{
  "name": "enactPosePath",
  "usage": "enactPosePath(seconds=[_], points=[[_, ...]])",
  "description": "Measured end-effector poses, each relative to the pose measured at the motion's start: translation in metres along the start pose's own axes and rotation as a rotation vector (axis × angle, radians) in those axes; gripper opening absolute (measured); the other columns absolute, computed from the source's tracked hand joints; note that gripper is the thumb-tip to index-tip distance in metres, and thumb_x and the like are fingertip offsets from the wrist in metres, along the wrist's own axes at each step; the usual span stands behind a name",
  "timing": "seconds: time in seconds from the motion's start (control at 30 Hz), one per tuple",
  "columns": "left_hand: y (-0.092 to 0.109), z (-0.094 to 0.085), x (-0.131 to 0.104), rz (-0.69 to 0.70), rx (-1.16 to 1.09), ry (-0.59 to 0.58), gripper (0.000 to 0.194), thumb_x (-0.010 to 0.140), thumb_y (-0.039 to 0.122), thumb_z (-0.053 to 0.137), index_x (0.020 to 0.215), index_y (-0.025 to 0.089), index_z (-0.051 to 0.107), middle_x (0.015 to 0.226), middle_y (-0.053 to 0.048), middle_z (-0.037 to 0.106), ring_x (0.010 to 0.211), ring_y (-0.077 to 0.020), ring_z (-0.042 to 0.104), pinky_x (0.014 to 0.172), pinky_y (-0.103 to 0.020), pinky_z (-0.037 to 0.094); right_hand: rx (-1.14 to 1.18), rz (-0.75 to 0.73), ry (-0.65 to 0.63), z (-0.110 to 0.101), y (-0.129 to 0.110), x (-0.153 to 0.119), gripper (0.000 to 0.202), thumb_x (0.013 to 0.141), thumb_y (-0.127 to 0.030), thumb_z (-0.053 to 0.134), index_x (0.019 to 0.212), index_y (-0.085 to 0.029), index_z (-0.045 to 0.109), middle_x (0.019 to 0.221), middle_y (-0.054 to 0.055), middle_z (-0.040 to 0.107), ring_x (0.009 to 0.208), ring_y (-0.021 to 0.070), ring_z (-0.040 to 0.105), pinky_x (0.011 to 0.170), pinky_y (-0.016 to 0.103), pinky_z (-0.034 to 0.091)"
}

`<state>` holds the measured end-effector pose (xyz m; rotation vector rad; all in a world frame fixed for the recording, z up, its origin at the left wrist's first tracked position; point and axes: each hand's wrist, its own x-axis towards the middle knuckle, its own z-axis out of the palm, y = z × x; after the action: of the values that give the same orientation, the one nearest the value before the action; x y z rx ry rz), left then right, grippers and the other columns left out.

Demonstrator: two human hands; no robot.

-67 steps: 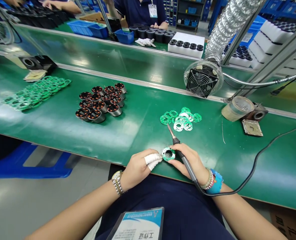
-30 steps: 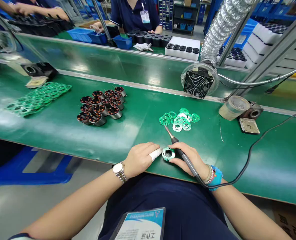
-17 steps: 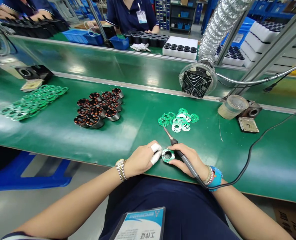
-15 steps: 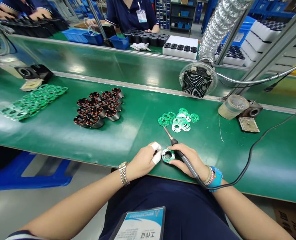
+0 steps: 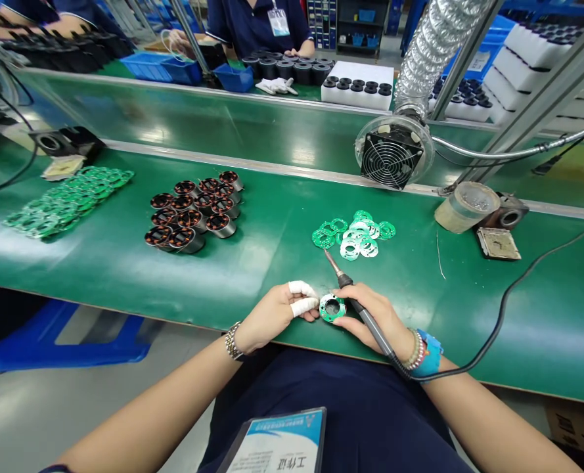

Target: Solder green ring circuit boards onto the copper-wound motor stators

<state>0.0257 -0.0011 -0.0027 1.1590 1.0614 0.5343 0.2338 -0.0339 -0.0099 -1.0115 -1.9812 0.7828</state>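
My right hand [image 5: 370, 314] holds a soldering iron [image 5: 374, 328], its tip pointing up and left toward the loose green rings. The thumb and a finger of the same hand grip a round part with a green ring board [image 5: 332, 307] on top. Just left of that part is my left hand [image 5: 288, 307], with white covers on two fingers. Its fingertips are pinched together at the part's left edge; whatever they may hold is too small to make out. Beyond the iron's tip lies a loose pile of green and white ring boards [image 5: 358, 236].
Wire-wound metal cores [image 5: 193, 213] stand left of centre, with rows of green boards [image 5: 67, 200] farther left. A fan [image 5: 391, 157] hangs behind the pile. A tub [image 5: 466, 207] and a sponge tray [image 5: 498, 244] are at the right. The iron's cable crosses the right side.
My left hand has turned slightly and its covered fingers have straightened toward the round part. My right hand keeps its hold on the iron and the part.
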Motion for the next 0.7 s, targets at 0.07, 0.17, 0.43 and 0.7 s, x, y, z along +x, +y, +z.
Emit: enactPosePath(seconds=[0.07, 0.17, 0.43, 0.7], points=[[-0.001, -0.001, 0.005, 0.003, -0.032, -0.026, 0.017, 0.072, 0.029, 0.065, 0.076, 0.013, 0.058, 0.065, 0.001, 0.062, 0.06, -0.0103, 0.06, 0.064, -0.024, 0.05, 0.005, -0.001, -0.001, 0.0, 0.0, 0.0, 0.029, 0.08, -0.025, 0.061, 0.107, -0.021, 0.052, 0.095, 0.006, 0.061, 0.084, 0.0167, 0.058, 0.076, 0.03, 0.048], [-0.002, -0.003, 0.008, 0.02, -0.047, -0.071, 0.018, 0.072, 0.029, 0.066, 0.077, 0.014, 0.058, 0.066, 0.001, 0.062, 0.06, -0.0103, 0.061, 0.064, -0.024, 0.051, 0.002, 0.003, 0.001, 0.001, 0.001, 0.0, 0.029, 0.08, -0.026, 0.062, 0.107, -0.021, 0.052, 0.094, 0.006, 0.061, 0.083, 0.0169, 0.058, 0.075, 0.03, 0.048], [0.0, -0.012, 0.013, 0.153, 0.118, -0.181, 0.012, 0.074, 0.025, 0.061, 0.075, 0.014, 0.058, 0.069, 0.0, 0.061, 0.062, -0.0105, 0.06, 0.065, -0.024, 0.05, 0.0, -0.008, 0.004, 0.001, 0.0, 0.0, 0.03, 0.08, -0.026, 0.062, 0.107, -0.02, 0.052, 0.093, 0.006, 0.061, 0.083, 0.0169, 0.058, 0.074, 0.03, 0.049], [0.002, 0.003, 0.007, 0.206, 0.303, -0.119, 0.012, 0.081, 0.026, 0.051, 0.075, 0.017, 0.046, 0.065, 0.003, 0.053, 0.057, -0.0108, 0.057, 0.057, -0.023, 0.046, -0.025, -0.008, 0.002, -0.001, -0.002, 0.001, 0.028, 0.08, -0.027, 0.062, 0.106, -0.02, 0.053, 0.09, 0.005, 0.06, 0.079, 0.0163, 0.057, 0.073, 0.029, 0.048]])
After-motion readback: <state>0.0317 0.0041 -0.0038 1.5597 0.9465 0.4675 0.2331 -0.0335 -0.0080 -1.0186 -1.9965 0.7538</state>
